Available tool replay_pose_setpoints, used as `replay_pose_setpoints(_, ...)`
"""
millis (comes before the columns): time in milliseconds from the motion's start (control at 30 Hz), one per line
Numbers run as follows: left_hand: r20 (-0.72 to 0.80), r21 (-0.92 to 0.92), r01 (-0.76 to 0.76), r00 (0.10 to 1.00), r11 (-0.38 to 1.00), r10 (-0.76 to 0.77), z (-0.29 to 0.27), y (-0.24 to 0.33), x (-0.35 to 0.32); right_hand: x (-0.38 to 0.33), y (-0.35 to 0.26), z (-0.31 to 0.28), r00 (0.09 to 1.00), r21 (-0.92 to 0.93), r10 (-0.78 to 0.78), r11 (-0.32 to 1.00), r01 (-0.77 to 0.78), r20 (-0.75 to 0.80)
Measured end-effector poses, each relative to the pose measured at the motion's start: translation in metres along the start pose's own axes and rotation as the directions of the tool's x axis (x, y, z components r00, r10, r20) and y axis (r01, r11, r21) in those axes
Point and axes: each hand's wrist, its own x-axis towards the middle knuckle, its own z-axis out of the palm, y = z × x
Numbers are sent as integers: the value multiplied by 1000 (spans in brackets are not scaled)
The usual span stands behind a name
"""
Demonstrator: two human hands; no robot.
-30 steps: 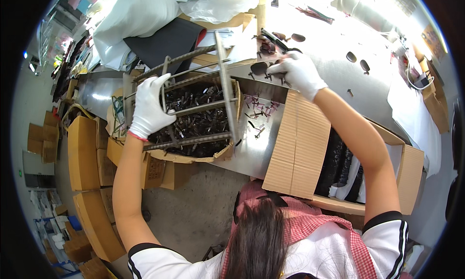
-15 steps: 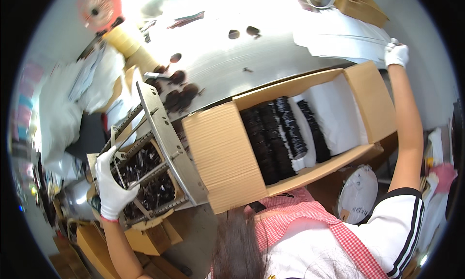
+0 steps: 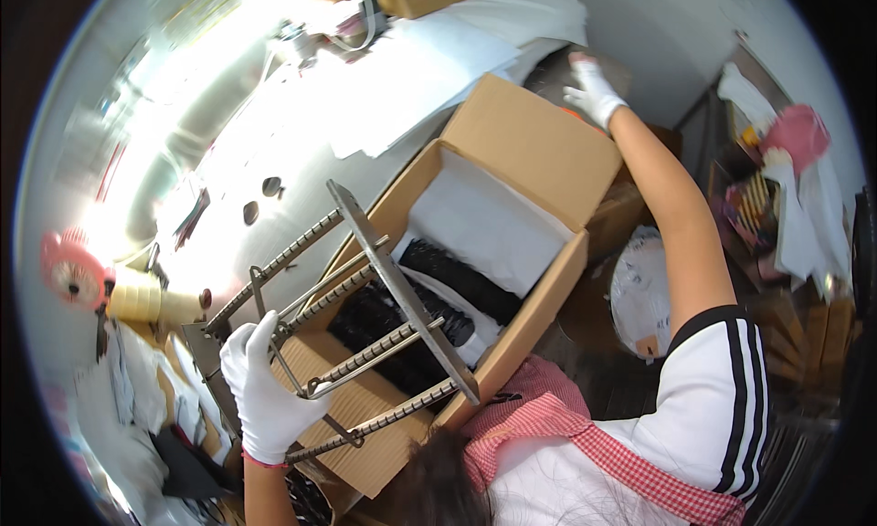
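Observation:
My left hand [image 3: 263,384], in a white glove, grips a metal rack [image 3: 402,284] with parallel spring-wrapped rods and flat end bars. Tilted, the rack hangs over an open cardboard box [image 3: 548,298]. Inside the box lie rows of dark, shiny items [image 3: 466,279] separated by white paper [image 3: 475,211]; the rack partly hides them. My right hand [image 3: 598,92], also gloved in white with bare fingertips, reaches past the box's far flap. Its fingers are apart and it holds nothing; whether it touches the dark surface beside it, I cannot tell.
Left of the box, a metal table [image 3: 301,174] bears two dark lenses [image 3: 262,197] and white sheets [image 3: 411,78]. A pink fan [image 3: 75,268] and yellow rolls [image 3: 146,298] stand far left. A white-wrapped round bundle [image 3: 638,293] is right of the box.
The view has turned to the right. My left hand has carried the rack from over another box of dark items to above the open box. My right hand has left the white sheets and opened.

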Motion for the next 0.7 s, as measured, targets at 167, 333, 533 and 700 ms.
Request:
replay_pose_setpoints(167, 11, -90, -239, 971, 967, 241, 29, 32, 24, -139, -38, 6, 878, -491, -298, 740, 460, 375)
replay_pose_setpoints(333, -29, -166, -458, 888, 874, 459, 58, 91, 32, -357, -54, 26, 254, -372, -545, -117, 921, 799)
replay_pose_setpoints(533, -235, -233, -896, 428, 377, 873, 61, 199, -20, -548, -18, 39, 835, -880, -302, -26, 474, 459)
replay_pose_setpoints(700, -278, -591, -790, 10, -163, 961, 25, 240, -61, -690, -4, -17, 873, -976, -486, 177, 124, 23)
